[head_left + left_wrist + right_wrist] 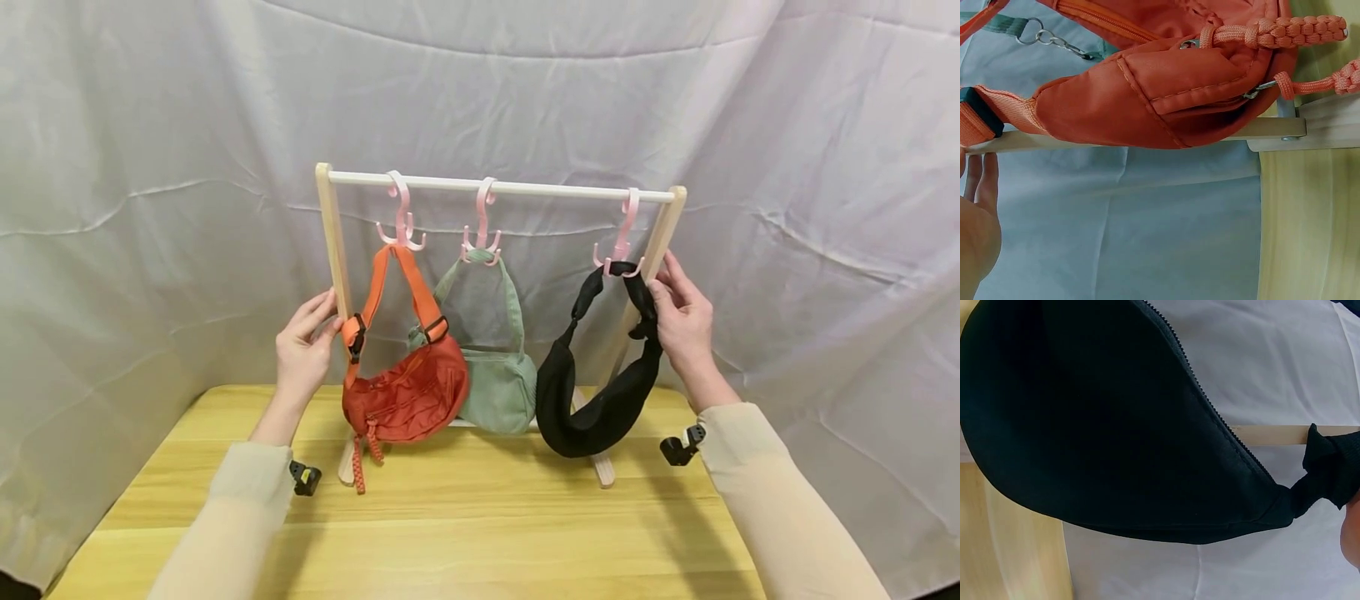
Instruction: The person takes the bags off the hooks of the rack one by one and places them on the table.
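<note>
A small wooden rack with a white top rail (555, 190) stands on the table. My left hand (303, 346) holds its left post (333, 237) between thumb and fingers, next to the strap buckle of a red bag (420, 392). On the other side, my right hand (684, 321) grips the right post (664, 229), thumb in front, close to the strap of a black bag (558, 400). Between these two hangs a green corduroy bag (498, 392). Each bag's strap hangs from a pink hook (482, 215) on the rail. The wrist views show only part of each hand.
Below the rack lies the yellow wood-grain table (480, 517). A grey cloth (525, 100) hangs behind and at both sides. Braided orange zip pulls (1297, 31) dangle from the red bag. The rack's right foot (603, 471) points toward me.
</note>
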A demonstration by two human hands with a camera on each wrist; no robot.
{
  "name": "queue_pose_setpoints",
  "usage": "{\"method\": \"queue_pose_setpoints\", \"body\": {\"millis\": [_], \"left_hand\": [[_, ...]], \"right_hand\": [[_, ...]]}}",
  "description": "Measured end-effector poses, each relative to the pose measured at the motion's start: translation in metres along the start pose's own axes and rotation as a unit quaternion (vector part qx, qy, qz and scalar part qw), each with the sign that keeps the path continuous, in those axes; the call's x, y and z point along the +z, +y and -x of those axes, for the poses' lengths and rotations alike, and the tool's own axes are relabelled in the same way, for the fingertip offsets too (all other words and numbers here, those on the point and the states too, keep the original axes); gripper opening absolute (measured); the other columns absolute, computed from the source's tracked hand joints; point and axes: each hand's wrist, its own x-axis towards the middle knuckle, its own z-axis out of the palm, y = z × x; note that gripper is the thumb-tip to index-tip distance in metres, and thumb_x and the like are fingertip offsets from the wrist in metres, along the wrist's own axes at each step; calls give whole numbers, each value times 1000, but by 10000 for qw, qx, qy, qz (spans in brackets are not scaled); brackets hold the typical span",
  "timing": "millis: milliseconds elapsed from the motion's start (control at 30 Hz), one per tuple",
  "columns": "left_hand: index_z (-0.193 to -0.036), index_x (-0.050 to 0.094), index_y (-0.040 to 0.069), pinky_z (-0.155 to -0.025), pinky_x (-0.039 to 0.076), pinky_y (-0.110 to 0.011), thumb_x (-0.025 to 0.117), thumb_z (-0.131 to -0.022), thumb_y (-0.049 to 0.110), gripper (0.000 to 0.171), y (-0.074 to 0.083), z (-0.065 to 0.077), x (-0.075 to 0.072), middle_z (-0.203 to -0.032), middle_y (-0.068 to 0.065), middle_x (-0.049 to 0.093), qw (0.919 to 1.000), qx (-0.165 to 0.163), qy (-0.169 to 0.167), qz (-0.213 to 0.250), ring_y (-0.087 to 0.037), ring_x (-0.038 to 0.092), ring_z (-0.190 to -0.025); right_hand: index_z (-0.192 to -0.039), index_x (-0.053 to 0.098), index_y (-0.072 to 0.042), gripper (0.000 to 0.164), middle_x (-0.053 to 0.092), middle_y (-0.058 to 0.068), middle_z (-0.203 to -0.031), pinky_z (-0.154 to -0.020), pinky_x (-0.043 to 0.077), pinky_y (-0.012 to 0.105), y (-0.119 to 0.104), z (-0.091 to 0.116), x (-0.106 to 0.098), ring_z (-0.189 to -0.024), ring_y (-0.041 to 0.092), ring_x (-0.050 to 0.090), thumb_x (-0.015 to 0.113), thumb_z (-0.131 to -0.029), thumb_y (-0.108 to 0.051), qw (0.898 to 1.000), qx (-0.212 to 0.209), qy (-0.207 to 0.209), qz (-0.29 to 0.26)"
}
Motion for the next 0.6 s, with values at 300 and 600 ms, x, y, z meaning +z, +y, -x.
{"method": "queue_pose_setpoints", "body": {"millis": [300, 600], "left_hand": [[-130, 65, -7, -97, 54, -21, 65, -92, -19, 40, -1, 5, 0, -131, 5, 67, 10000, 18, 63, 61, -4, 66, -115], [-132, 65, -7, -97, 54, -22, 65, -93, -17, 41, -1, 3, 1, -131, -1, 68, 9999, 85, 73, 89, -6, 68, -114]], "right_hand": [[-145, 62, -26, 48, 72, -13, -109, -85, 52, 12, -1, 0, 1, -100, 2, 68, 69, -100, -10, 9998, 154, 40, -77], [-148, 59, -31, 49, 71, -5, -118, -88, 51, 12, -5, 2, 2, -105, 2, 66, 67, -102, -13, 9996, 159, 32, 249]]}}
